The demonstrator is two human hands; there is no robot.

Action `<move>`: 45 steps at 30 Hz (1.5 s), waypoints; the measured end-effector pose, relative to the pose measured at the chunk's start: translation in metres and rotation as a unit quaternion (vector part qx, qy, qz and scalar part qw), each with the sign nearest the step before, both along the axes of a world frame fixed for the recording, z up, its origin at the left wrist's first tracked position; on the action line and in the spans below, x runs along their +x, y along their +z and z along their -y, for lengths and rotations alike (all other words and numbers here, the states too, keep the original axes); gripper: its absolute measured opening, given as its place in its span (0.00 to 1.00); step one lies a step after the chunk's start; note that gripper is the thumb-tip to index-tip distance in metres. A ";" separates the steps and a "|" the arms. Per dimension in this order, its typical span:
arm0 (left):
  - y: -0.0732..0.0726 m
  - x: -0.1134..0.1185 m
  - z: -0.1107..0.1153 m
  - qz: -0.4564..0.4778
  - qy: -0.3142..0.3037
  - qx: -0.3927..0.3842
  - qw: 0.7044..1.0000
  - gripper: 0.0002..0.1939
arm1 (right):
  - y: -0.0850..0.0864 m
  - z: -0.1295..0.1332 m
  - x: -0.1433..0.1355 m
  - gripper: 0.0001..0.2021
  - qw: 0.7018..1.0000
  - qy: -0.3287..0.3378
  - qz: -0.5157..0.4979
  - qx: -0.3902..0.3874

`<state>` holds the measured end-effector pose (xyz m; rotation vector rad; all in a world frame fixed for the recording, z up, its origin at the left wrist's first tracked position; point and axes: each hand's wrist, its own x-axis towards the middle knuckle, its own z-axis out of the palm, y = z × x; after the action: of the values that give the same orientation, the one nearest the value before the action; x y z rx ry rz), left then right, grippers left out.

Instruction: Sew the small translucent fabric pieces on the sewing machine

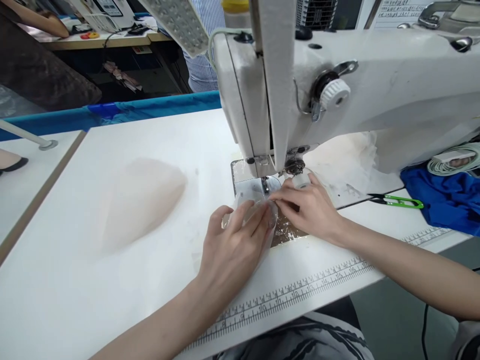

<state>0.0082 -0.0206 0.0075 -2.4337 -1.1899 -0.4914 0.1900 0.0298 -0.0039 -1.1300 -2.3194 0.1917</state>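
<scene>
A small piece of sheer whitish fabric lies at the front of the sewing machine, just before its presser foot. My left hand rests on this fabric with bent fingers gathered on it; the thumb is partly hidden. From the other side, my right hand pinches the fabric's edge close to the presser foot, fingertips almost meeting those of the left. Under the needle area is the metal needle plate. Brown, shiny, tape-covered surface shows between the hands.
Another sheer beige piece lies on the white table at left. Green thread snips, blue cloth and a coiled cord lie right. A printed ruler follows the front edge. Other people stand beyond the table.
</scene>
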 end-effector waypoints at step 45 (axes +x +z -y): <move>-0.009 -0.002 -0.017 0.049 -0.003 -0.059 0.997 0.14 | -0.002 0.007 0.003 0.14 0.964 0.008 0.188 0.188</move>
<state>0.0067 -0.0038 -0.0018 -2.5387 -1.2858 -0.5628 0.1926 0.0226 -0.0057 -1.0184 -2.5407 -0.4794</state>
